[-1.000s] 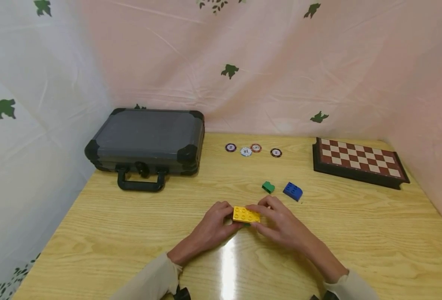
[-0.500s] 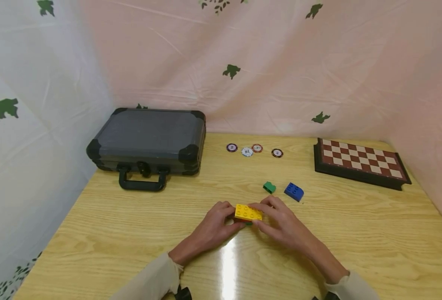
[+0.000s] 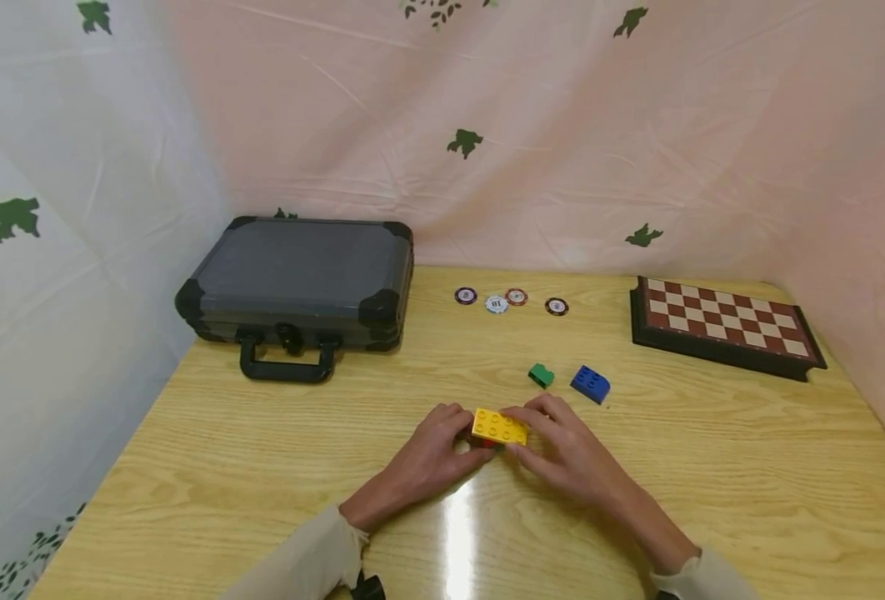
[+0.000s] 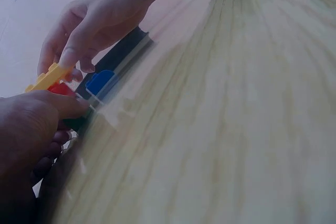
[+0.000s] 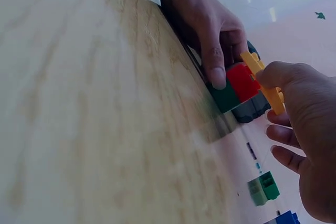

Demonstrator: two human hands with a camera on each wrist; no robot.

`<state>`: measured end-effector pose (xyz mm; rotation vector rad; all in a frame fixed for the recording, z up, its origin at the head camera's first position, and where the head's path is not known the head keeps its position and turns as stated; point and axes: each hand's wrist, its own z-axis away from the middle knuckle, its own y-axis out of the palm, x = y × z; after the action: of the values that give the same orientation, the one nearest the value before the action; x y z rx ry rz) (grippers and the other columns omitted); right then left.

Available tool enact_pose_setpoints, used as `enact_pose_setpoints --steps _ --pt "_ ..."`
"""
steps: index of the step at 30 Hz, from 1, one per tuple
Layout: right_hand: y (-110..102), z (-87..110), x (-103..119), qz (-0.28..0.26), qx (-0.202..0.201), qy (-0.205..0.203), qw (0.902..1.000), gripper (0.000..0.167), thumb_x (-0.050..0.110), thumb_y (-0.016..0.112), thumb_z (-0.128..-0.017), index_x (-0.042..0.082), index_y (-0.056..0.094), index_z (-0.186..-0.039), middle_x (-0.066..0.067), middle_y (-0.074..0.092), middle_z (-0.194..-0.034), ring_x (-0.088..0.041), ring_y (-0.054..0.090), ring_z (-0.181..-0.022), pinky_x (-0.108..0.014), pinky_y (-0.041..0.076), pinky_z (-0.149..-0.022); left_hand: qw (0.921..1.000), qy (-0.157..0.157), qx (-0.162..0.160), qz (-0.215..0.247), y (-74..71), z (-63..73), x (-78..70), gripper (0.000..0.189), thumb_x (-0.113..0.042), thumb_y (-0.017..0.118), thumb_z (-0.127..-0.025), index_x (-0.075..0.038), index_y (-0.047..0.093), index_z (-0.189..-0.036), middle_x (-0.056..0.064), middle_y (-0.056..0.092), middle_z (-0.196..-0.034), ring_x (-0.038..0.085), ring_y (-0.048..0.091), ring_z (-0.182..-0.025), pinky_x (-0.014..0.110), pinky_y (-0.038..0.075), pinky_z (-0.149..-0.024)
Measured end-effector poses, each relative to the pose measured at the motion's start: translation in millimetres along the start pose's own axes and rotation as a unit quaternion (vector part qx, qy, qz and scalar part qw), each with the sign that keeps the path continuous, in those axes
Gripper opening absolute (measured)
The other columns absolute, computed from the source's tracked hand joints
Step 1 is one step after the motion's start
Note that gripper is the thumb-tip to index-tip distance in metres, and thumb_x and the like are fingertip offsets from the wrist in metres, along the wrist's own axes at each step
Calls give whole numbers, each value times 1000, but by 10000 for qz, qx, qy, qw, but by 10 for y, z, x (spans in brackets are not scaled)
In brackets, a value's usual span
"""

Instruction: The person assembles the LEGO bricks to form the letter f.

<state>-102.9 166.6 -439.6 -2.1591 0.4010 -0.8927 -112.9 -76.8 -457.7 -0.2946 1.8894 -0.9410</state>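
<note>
Yellow brick: a flat, bright yellow plastic brick with round studs on top [image 3: 492, 426] lies over a glossy red plastic block [image 5: 241, 83], which sits on a dark green plastic block [image 5: 224, 98]; whether yellow and red are fully joined, I cannot tell.
Misalignment risk: pressing with studs off their sockets would probably leave the yellow brick cocked or make it skid sideways.
Overhang risk: one end reaches past the red block on the right hand's side, so a push there could lever the other end up.
Base risk: if the lower hold slackens, the green block may slide or twist on the pale wood-grain surface [image 3: 187, 492]; contact underneath is hard to make out.
Fingertip risk: a fingertip caught between yellow and red could keep them from closing up.
Left hand: the left hand [image 3: 429, 448] comes in from its own side, thumb along the near face of the green block, fingers bent behind, gripping the base.
Right hand: the right hand [image 3: 567, 443] pinches the yellow brick between thumb and fingers at its right end; the remaining fingers hang loosely curled.
Loose bricks: a small green plastic brick with a curved edge [image 3: 541, 376] and a blue studded plastic brick with a rounded corner [image 3: 591, 384] lie beyond the right hand, apart from it.
</note>
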Motion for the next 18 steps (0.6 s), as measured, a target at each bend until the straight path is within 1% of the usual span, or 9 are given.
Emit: enact_pose_setpoints --steps 2,4,7,8,10,12,14,16,18 --pt "3 11 8 19 27 82 10000 44 13 81 -90 13 67 -132 4 55 -114 -12 49 -100 -32 48 -80 10000 -61 72 -10 -6 -3 -4 24 -32 83 -91 -16 67 -101 -10 56 -92 12 48 -85 27 41 -73" --pt "4 19 18 16 50 159 9999 44 14 81 -90 14 67 -132 4 55 -114 -11 50 -101 -32 48 -81 9997 -122 210 65 -23 -8 -1 27 -35 82 -91 -17 66 -101 -10 54 -91 12 47 -84 27 41 -72" --pt "8 21 19 -54 91 183 9998 45 13 81 -90 14 67 -132 4 56 -116 -12 51 -102 -33 49 -82 9976 -180 467 486 -58 -35 35 30 -36 84 -89 -18 65 -104 -11 55 -91 11 48 -84 28 42 -74" --pt "8 20 18 -79 108 178 9998 44 13 81 -90 14 67 -132 3 56 -116 -12 51 -103 -33 50 -83 9961 -167 562 663 -76 -46 50 30 -34 84 -89 -17 66 -107 -11 57 -92 11 49 -85 28 43 -75" --pt "7 17 13 -124 146 166 9997 44 12 81 -91 14 67 -133 3 56 -117 -12 52 -104 -33 50 -84 9933 -104 736 888 -113 -68 73 28 -30 84 -90 -17 67 -107 -11 59 -91 11 50 -84 29 44 -77" --pt "3 17 6 -135 172 141 9997 45 11 81 -91 14 67 -133 3 55 -118 -13 53 -105 -33 50 -85 9922 8 863 897 -144 -84 86 23 -27 83 -91 -17 68 -105 -11 59 -89 11 50 -83 30 42 -78" --pt "-7 17 3 -123 195 133 9996 45 11 81 -91 14 67 -134 2 55 -118 -13 53 -105 -33 50 -86 9925 148 919 791 -160 -93 86 18 -25 82 -92 -17 67 -99 -10 58 -86 11 48 -81 30 40 -77" --pt "-14 21 -1 -105 206 104 9997 46 9 81 -90 14 67 -134 2 55 -118 -13 53 -104 -32 50 -85 9936 218 905 634 -152 -98 85 20 -27 82 -92 -18 64 -90 -9 55 -82 11 45 -80 30 38 -75" --pt "-22 24 0 -90 220 73 9997 47 7 80 -90 14 67 -135 2 55 -119 -13 53 -104 -32 50 -85 9940 187 879 618 -134 -103 83 22 -28 82 -91 -18 63 -89 -9 54 -81 11 45 -79 30 37 -74"
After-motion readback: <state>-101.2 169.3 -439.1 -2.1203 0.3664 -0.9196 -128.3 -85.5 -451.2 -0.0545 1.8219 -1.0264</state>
